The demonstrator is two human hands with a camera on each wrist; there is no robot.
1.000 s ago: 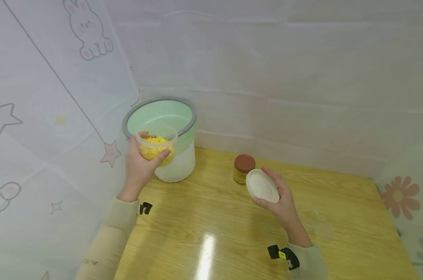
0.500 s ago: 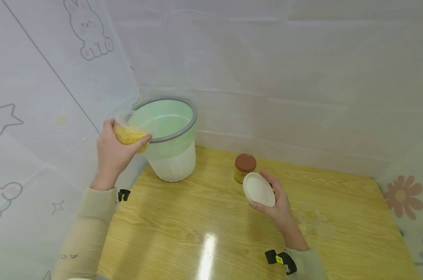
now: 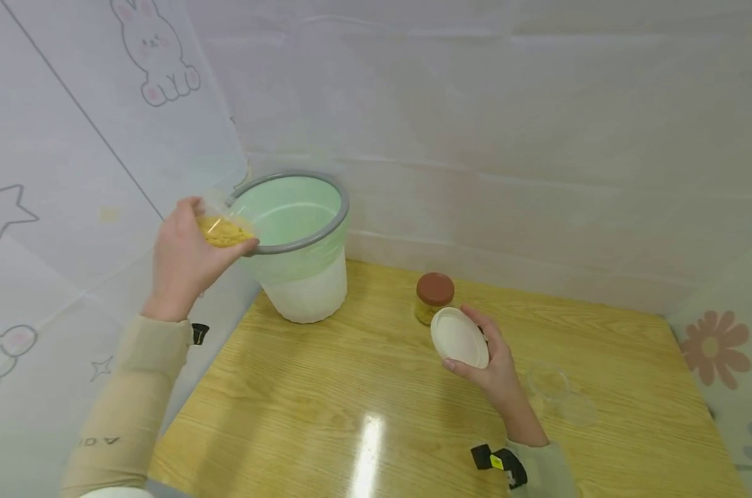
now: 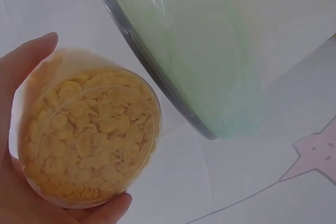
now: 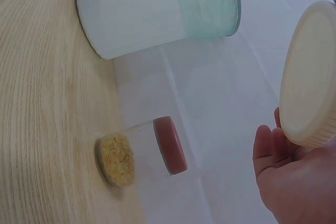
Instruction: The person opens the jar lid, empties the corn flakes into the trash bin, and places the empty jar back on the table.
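Observation:
At the bin's near left rim, my left hand [image 3: 182, 259] grips a clear plastic jar [image 4: 89, 135] of yellow flakes, with thumb and fingers curled round its side. The jar is tilted, its mouth toward the bin. The bin [image 3: 307, 297] is white with a green liner and a grey rim ring. The flakes [image 3: 226, 232] are still inside the jar. My right hand [image 3: 490, 366] holds a cream-coloured screw lid [image 3: 459, 337] by its edge above the table, its inner side facing left. Ribbing shows on that lid's edge in the right wrist view.
A smaller clear jar [image 5: 118, 160] with a brown-red lid [image 3: 434, 288] stands behind the cream lid, yellow flakes at its bottom. Faint clear round pieces [image 3: 578, 409] lie on the wooden table [image 3: 326, 387] right of my right forearm. Printed white sheets [image 3: 475, 138] hang behind and left.
My left hand has moved left and slightly up with the jar, which has gone from nearly upright to tilted toward the bin. The right hand with the lid has shifted slightly left.

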